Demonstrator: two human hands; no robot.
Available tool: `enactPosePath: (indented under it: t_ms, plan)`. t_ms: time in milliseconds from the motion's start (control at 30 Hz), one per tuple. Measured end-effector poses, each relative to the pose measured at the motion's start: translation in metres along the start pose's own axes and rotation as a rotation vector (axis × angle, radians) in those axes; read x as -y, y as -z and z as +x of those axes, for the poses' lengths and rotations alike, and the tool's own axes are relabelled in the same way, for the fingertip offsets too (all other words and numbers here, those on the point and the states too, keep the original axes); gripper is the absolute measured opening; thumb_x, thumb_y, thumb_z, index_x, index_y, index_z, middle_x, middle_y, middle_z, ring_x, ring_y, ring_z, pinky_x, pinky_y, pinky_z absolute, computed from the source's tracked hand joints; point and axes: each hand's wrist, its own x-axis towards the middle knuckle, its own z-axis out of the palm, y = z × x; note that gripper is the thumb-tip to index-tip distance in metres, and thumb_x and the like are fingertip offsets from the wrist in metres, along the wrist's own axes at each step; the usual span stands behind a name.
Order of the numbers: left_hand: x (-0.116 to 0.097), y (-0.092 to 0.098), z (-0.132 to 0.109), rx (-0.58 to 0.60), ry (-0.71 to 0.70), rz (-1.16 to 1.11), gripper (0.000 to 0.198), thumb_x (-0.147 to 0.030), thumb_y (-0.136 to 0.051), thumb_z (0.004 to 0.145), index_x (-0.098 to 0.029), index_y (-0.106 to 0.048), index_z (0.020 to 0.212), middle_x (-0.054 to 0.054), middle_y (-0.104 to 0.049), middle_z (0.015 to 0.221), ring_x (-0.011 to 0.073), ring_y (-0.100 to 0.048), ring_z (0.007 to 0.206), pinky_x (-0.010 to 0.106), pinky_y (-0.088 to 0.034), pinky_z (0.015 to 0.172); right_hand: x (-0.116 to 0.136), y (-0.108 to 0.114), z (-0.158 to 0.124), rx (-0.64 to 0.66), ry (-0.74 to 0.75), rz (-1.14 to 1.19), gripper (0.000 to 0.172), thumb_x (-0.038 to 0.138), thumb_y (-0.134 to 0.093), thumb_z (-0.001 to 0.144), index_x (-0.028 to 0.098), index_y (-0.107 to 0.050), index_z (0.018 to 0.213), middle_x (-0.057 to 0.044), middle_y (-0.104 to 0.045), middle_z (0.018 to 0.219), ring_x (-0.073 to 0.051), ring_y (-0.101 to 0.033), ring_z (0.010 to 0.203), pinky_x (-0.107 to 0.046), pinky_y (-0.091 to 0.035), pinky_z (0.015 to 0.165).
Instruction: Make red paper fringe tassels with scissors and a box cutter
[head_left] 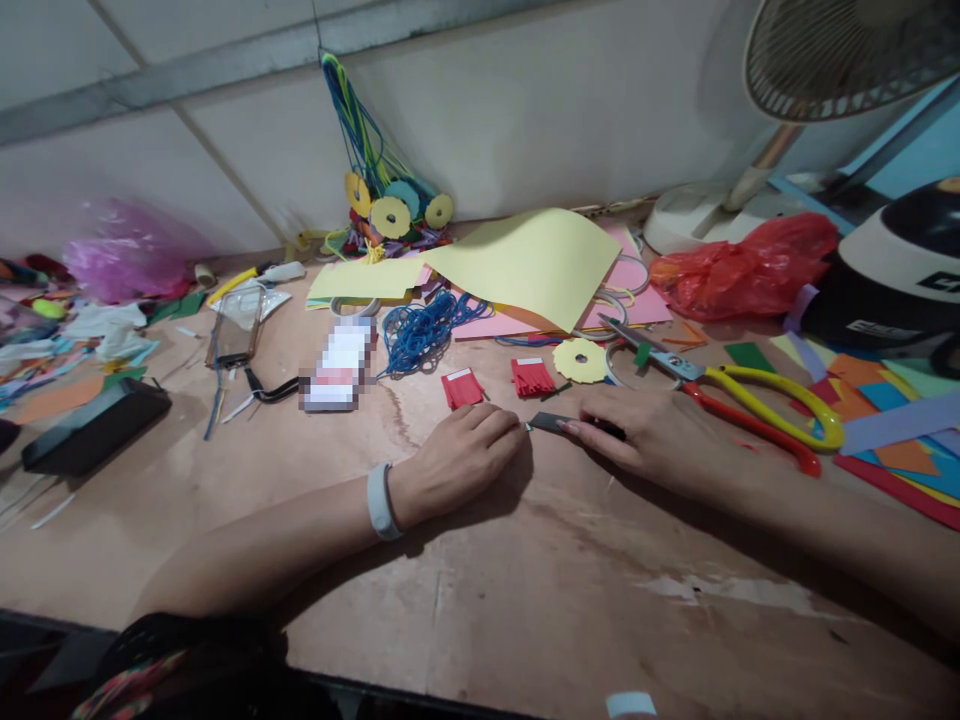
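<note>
My right hand (649, 435) is closed around a small knife (551, 422) with a broad grey blade and a dark handle, its tip pointing left. My left hand (465, 455), a grey band on its wrist, rests on the table with the fingers curled down. Whatever lies beneath those fingers is hidden; a tiny pale scrap (528, 428) shows between the fingertips and the blade. Just beyond the hands lie two fringed red paper pieces, a left one (463, 388) and a right one (532, 378). A scalloped yellow paper disc (580, 361) is beside them.
Large scissors (712, 375) with yellow and red handles lie beyond my right hand. Blue cord (424, 330), yellow paper (532, 260) and a phone (236, 325) are farther back. A red bag (750, 265) and fan (750, 190) stand right; a black box (97, 425) lies left.
</note>
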Motion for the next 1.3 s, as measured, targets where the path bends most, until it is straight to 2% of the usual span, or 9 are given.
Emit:
enactPosePath:
  t_ms: [167, 367, 533, 633, 767, 1033, 1300]
  plan:
    - [0.001, -0.004, -0.001, -0.046, 0.063, -0.040, 0.024, -0.018, -0.043, 0.101, -0.009, -0.064, 0.107, 0.011, -0.066, 0.101, 0.0178, -0.059, 0.086, 0.032, -0.056, 0.077, 0.001, 0.000, 0.000, 0.023, -0.024, 0.003, 0.031, 0.043, -0.044, 0.100, 0.021, -0.065, 0.098, -0.006, -0.070, 0.104, -0.018, -0.063, 0.080, -0.029, -0.037, 0.063]
    - [0.004, -0.005, 0.002, -0.050, 0.125, -0.114, 0.025, -0.018, -0.044, 0.101, -0.012, -0.063, 0.115, 0.010, -0.066, 0.099, 0.0171, -0.060, 0.087, 0.029, -0.056, 0.074, 0.001, 0.001, 0.001, 0.022, -0.054, 0.011, 0.032, 0.044, -0.047, 0.099, 0.020, -0.064, 0.087, -0.005, -0.071, 0.095, -0.017, -0.059, 0.073, -0.029, -0.034, 0.060]
    - [0.003, -0.004, 0.002, -0.129, 0.181, -0.181, 0.022, -0.022, -0.046, 0.100, -0.012, -0.065, 0.105, 0.009, -0.067, 0.093, 0.0162, -0.062, 0.084, 0.029, -0.055, 0.074, -0.004, 0.001, 0.004, -0.040, -0.011, -0.043, 0.032, 0.041, -0.045, 0.100, 0.020, -0.068, 0.092, -0.006, -0.072, 0.090, -0.020, -0.060, 0.078, -0.031, -0.037, 0.065]
    - [-0.001, -0.001, 0.000, -0.167, 0.164, -0.130, 0.021, -0.022, -0.047, 0.098, -0.013, -0.067, 0.100, 0.009, -0.068, 0.094, 0.0174, -0.062, 0.084, 0.030, -0.055, 0.073, -0.004, 0.004, 0.004, -0.056, -0.020, -0.018, 0.030, 0.039, -0.047, 0.099, 0.021, -0.069, 0.092, -0.005, -0.072, 0.087, -0.020, -0.060, 0.076, -0.030, -0.036, 0.065]
    - [-0.004, 0.004, -0.001, -0.113, 0.122, -0.066, 0.024, -0.018, -0.045, 0.098, -0.011, -0.068, 0.093, 0.010, -0.067, 0.092, 0.0179, -0.060, 0.081, 0.030, -0.055, 0.071, 0.001, 0.006, 0.003, -0.028, -0.045, 0.041, 0.034, 0.043, -0.047, 0.099, 0.021, -0.066, 0.083, -0.004, -0.070, 0.081, -0.018, -0.058, 0.072, -0.029, -0.034, 0.062]
    - [-0.001, 0.000, -0.002, -0.074, 0.135, -0.095, 0.025, -0.018, -0.043, 0.101, -0.010, -0.067, 0.101, 0.010, -0.066, 0.097, 0.0173, -0.058, 0.083, 0.030, -0.055, 0.074, 0.005, 0.004, 0.004, 0.051, -0.119, 0.052, 0.036, 0.045, -0.046, 0.099, 0.020, -0.060, 0.078, -0.003, -0.067, 0.082, -0.017, -0.056, 0.070, -0.028, -0.031, 0.058]
    - [0.000, -0.003, -0.003, -0.036, 0.113, -0.030, 0.028, -0.019, -0.040, 0.102, -0.011, -0.067, 0.099, 0.009, -0.064, 0.096, 0.0180, -0.056, 0.082, 0.030, -0.052, 0.071, 0.000, -0.003, 0.003, 0.012, -0.080, 0.052, 0.038, 0.046, -0.042, 0.101, 0.020, -0.058, 0.077, -0.002, -0.066, 0.082, -0.017, -0.057, 0.072, -0.028, -0.032, 0.061]
